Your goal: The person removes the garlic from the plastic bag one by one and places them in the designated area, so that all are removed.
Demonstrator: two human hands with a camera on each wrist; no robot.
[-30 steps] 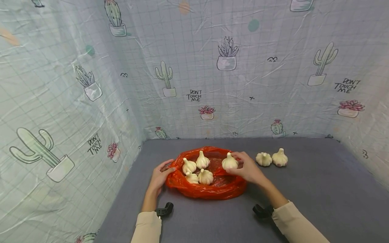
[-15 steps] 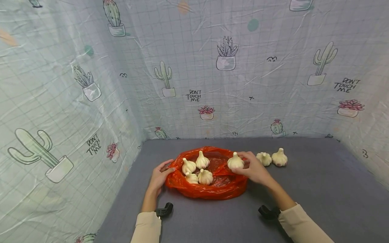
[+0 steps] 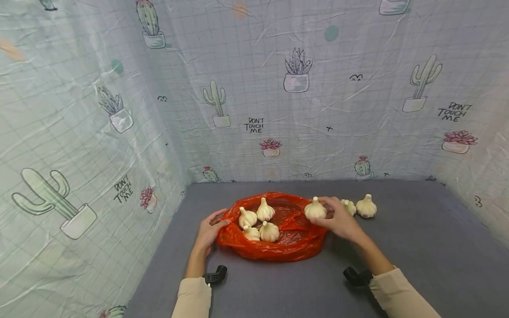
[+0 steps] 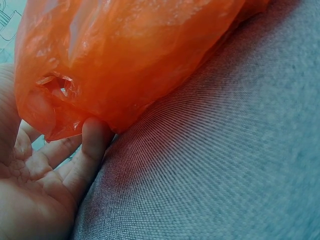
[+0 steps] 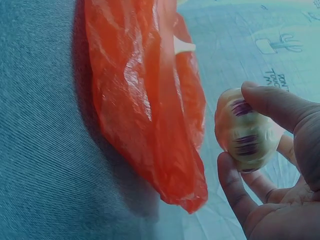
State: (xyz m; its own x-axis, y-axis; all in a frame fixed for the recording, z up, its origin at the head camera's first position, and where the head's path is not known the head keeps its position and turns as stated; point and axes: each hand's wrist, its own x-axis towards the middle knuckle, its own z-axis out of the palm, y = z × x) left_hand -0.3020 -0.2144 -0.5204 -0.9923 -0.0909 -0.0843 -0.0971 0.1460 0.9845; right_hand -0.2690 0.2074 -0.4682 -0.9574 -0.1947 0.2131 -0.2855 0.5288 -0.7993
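Observation:
A red plastic bag [image 3: 274,253] sits on the table with its mouth spread wide and several garlic bulbs [image 3: 265,211] in its left half. At its left end my left hand [image 3: 207,230] holds the rim; in the left wrist view, the bag's corner [image 4: 65,120] lies between thumb and fingers. My right hand [image 3: 343,222] pinches another garlic bulb [image 3: 315,208], stem up, above the bag's right end. Seen from the right wrist, thumb and fingertips grip this bulb [image 5: 247,132] at its sides, apart from the bag. Its underside shows purple streaks.
Two more garlic bulbs stand right of the bag: one whole in view [image 3: 366,206], the other [image 3: 349,206] partly behind my right hand. The grey table [image 3: 417,247] ends at a hanging cactus-print cloth [image 3: 318,145] at the back and sides.
My right hand has moved to the right with its garlic bulb, from over the bag's inside to its right end. My left hand and the bulbs in the bag keep their places.

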